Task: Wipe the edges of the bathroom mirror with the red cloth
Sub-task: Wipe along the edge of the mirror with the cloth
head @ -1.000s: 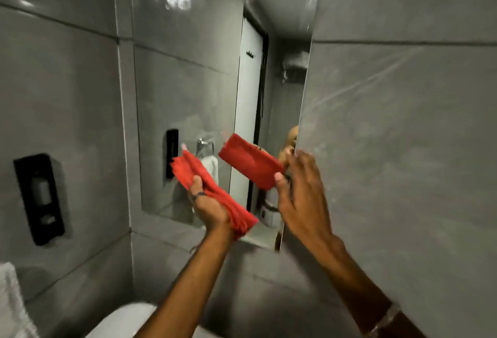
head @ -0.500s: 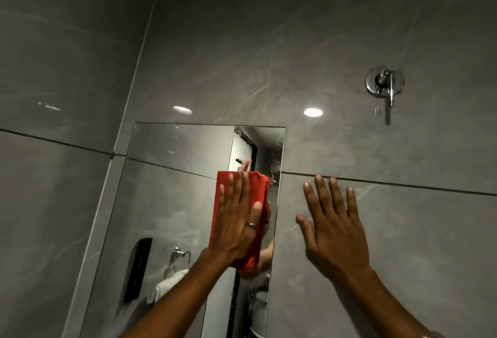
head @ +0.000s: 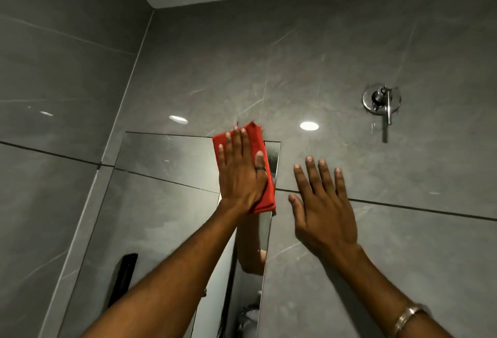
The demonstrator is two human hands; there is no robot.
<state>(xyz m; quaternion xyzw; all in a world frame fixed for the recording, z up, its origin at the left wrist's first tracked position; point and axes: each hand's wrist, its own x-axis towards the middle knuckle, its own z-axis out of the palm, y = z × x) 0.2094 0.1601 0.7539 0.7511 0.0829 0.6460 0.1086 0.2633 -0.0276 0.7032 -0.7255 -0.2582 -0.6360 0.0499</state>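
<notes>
Left hand (head: 240, 173) flat, fingers spread, pressing red cloth (head: 252, 149) on mirror (head: 161, 203) top-right corner. Right hand (head: 322, 211) open, empty, against grey tile wall (head: 349, 55). Chrome valve (head: 381, 100) upper right, well apart.

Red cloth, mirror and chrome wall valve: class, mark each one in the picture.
red cloth (head: 262, 149): head view, upper right part beside the fingers.
mirror (head: 166, 154): head view, bare glass near the top edge.
chrome wall valve (head: 380, 99): head view, round plate's centre.
</notes>
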